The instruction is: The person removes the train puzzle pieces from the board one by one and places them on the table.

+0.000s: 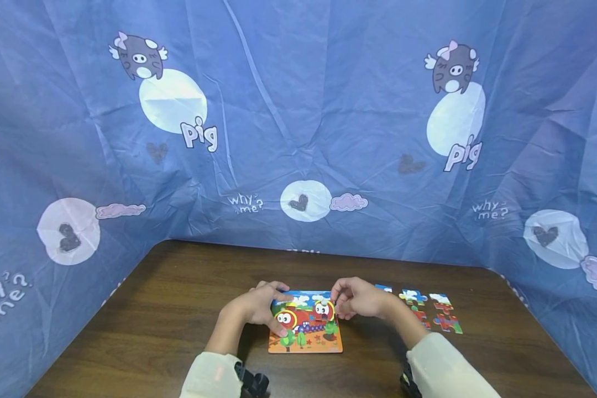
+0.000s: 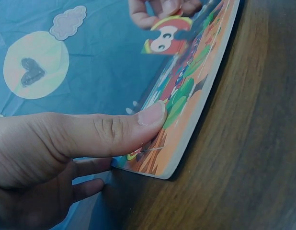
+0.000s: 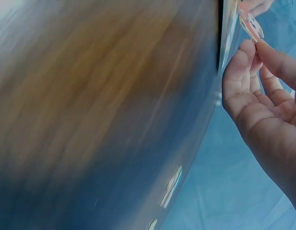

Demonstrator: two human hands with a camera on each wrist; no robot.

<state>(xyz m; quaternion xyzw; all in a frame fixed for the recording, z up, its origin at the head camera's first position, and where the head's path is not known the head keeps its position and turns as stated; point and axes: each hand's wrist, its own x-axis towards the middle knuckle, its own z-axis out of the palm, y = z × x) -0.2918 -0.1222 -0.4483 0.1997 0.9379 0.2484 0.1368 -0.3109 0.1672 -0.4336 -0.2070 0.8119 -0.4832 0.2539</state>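
A colourful puzzle board [image 1: 323,348], printed with a cartoon scene of sky, trees and orange ground, lies on the table in front of me. My left hand [image 1: 257,307] grips its left side, the thumb [image 2: 138,124] lying flat over the picture and the other fingers around the far left edge. Between thumb and fingertips, my right hand [image 1: 362,299] pinches a puzzle piece [image 2: 167,39] with white eyes on red and a yellow rim. In the left wrist view that piece is raised above the board's far part, its knobbed outline showing.
Several loose puzzle pieces [image 1: 446,323] lie on the brown wooden table [image 1: 189,293] to the right, partly behind my right forearm. A blue printed cloth [image 1: 298,138] hangs around the table's back and sides.
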